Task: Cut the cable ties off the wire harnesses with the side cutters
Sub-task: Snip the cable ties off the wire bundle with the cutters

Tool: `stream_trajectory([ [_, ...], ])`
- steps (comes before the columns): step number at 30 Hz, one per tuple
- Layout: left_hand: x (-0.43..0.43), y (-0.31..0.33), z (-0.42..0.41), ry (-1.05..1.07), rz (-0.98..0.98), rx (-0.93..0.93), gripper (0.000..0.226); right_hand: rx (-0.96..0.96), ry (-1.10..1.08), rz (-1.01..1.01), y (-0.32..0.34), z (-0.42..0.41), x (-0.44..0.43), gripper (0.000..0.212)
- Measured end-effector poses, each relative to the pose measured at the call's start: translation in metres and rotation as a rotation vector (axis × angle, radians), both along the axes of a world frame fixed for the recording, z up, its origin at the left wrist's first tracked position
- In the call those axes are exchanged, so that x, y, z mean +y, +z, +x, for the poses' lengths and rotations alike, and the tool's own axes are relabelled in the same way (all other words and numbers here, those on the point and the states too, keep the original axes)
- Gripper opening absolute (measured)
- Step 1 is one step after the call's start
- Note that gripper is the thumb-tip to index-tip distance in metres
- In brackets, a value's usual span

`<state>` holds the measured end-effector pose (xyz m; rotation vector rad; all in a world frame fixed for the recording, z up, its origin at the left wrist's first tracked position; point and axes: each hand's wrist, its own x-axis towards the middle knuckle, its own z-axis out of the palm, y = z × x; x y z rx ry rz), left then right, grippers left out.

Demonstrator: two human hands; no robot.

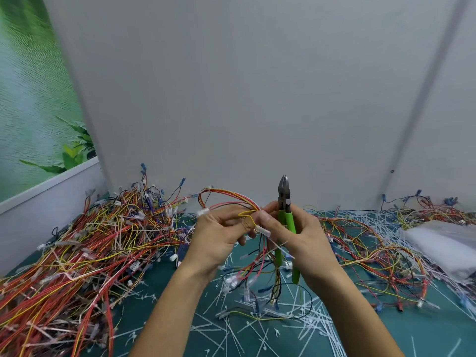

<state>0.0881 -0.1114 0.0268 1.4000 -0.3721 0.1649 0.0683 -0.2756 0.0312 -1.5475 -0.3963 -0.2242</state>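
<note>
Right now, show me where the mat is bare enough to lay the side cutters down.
Barest: the green mat strip between the left harness pile and the left forearm, and the near-right corner below the right harness tangle. Both carry a few stray ties. Crowded: cut ties litter the middle; the white bag fills the right edge.

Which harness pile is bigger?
The left pile, a dense red-and-yellow heap by the wall; the right pile is sparse loops spread among cut ties.
</note>
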Motion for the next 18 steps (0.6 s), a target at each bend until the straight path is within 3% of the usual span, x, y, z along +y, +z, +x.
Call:
stream_trajectory([
  [2, -0.0007, 0.0014, -0.0007, -0.011, -0.021, 0.006, 0.016, 0.074, 0.048, 0.078, 0.0010, 0.0000, -0.0007, 0.021],
  [8, -0.0025, 0.0011, -0.0012, -0.059, -0.061, 0.039, 0.019, 0.222, 0.157, 0.200, 0.0037, 0.0023, -0.0038, 0.007],
  [18, -0.0005, 0.0018, -0.0017, -0.019, -0.062, 0.051, 0.023, 0.268, 0.206, 0.132, -0.0029, 0.0088, -0.0069, 0.025],
])
